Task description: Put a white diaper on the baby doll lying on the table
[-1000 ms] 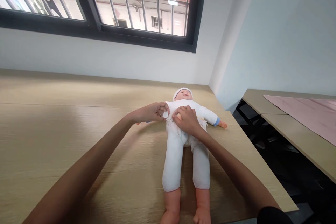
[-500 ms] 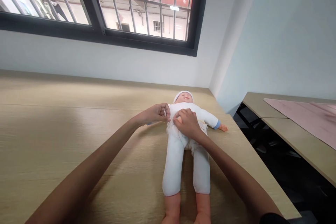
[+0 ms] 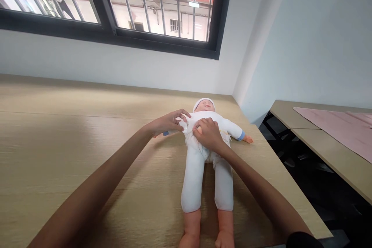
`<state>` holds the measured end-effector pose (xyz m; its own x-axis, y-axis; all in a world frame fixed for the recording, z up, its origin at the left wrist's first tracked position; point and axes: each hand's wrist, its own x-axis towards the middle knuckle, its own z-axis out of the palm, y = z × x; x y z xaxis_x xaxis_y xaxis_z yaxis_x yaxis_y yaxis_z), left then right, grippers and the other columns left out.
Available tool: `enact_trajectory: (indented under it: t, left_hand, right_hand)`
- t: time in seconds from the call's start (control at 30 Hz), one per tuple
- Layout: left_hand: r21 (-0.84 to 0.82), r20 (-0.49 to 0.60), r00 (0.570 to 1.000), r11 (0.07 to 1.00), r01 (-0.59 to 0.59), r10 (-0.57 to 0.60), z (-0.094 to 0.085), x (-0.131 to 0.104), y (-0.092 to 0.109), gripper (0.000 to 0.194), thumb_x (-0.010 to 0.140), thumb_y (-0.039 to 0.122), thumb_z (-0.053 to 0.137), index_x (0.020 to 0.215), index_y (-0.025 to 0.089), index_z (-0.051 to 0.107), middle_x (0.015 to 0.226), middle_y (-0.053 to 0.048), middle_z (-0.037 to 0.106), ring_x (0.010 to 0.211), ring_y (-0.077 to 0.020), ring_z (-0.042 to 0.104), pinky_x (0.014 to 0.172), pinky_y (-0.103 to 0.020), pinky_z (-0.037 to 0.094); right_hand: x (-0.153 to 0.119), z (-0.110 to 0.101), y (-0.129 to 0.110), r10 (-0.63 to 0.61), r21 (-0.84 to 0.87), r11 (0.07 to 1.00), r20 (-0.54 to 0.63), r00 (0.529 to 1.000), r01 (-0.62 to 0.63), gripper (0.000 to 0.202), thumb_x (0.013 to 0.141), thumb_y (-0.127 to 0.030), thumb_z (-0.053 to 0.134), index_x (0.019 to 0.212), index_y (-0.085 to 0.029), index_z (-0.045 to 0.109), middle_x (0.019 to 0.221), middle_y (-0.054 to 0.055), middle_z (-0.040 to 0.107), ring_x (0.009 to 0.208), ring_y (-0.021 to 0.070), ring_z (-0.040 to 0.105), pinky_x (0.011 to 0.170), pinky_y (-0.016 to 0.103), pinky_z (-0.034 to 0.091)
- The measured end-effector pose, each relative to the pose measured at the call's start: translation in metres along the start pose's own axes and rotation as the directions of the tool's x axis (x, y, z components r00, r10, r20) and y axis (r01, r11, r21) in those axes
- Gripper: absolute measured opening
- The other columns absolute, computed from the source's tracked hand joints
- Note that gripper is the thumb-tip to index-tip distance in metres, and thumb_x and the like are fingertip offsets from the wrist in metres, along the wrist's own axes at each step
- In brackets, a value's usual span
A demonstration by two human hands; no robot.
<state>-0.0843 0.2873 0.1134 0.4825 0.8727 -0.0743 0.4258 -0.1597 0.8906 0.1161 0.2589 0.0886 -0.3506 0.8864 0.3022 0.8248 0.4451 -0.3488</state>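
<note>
A baby doll in a white suit and white cap lies on its back on the table, head toward the wall. Round its hips is a white diaper with frilled edges. At the diaper's left side, my left hand has its fingers apart, with a white side flap of the diaper by the thumb and fingertips. My right hand lies over the doll's belly, its fingers curled closed at the diaper's front waist. The hand covers much of the waistband.
The wooden table ends at a right edge near the doll's arm. Beyond a dark gap stands another table with a pink cloth on it. A barred window is in the wall behind.
My left hand's fingers have come apart from their pinch and shifted slightly left and up, baring the white flap. My right hand has stayed at the diaper's front.
</note>
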Motion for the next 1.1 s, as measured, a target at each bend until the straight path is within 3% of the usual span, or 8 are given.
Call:
enact_trajectory:
  t: [0.23,0.37,0.73,0.93,1.1]
  left_hand:
    - [0.03,-0.046,0.996,0.996,0.078,-0.077,0.004,-0.001,0.006,0.048,0.064,0.031,0.068,0.11,0.025,0.052,0.106,-0.002,0.057,0.096,-0.0172,0.059,0.073,-0.025,0.048]
    - [0.064,-0.039,0.994,0.993,0.102,-0.1,0.005,-0.001,0.007,0.057,0.061,0.039,0.073,0.113,0.025,0.053,0.107,-0.003,0.06,0.091,-0.0185,0.061,0.068,-0.026,0.048]
    - [0.068,0.095,0.995,0.997,0.032,-0.039,-0.01,0.0,-0.004,0.057,0.066,0.027,0.07,0.118,0.032,0.049,0.11,-0.001,0.054,0.075,-0.0107,0.056,0.064,-0.024,0.046]
    - [0.04,-0.018,0.999,0.999,-0.031,0.032,-0.005,0.0,-0.003,0.05,0.069,0.03,0.067,0.116,0.029,0.053,0.108,-0.002,0.054,0.078,-0.0126,0.058,0.062,-0.024,0.046]
    - [0.016,-0.053,0.998,1.0,-0.012,0.013,0.006,0.001,0.001,0.046,0.068,0.032,0.066,0.112,0.027,0.055,0.106,-0.002,0.058,0.081,-0.0146,0.06,0.057,-0.021,0.046]
  right_hand:
    - [0.0,-0.001,-0.001,0.001,-0.002,1.0,-0.009,1.0,-0.001,0.018,0.089,-0.024,0.045,0.088,-0.019,0.062,0.104,0.005,0.066,0.105,0.0228,0.048,0.089,0.037,0.033]
    - [0.0,-0.001,-0.001,0.0,-0.009,1.0,-0.008,1.0,0.0,0.018,0.088,-0.023,0.045,0.087,-0.018,0.062,0.103,0.005,0.066,0.103,0.0224,0.049,0.088,0.036,0.033]
    - [-0.001,0.0,0.0,-0.019,-0.017,1.0,-0.01,1.0,0.018,0.018,0.089,-0.023,0.045,0.088,-0.018,0.062,0.104,0.006,0.066,0.104,0.0227,0.048,0.088,0.036,0.033]
    - [-0.001,0.0,0.001,-0.021,0.002,1.0,-0.023,1.0,0.021,0.019,0.089,-0.024,0.044,0.088,-0.018,0.063,0.102,0.006,0.066,0.105,0.0225,0.048,0.089,0.036,0.034]
    - [-0.004,-0.002,0.001,-0.099,0.032,0.994,-0.062,0.993,0.101,0.027,0.086,-0.028,0.052,0.11,-0.029,0.064,0.112,0.003,0.061,0.105,0.0222,0.049,0.09,0.037,0.035]
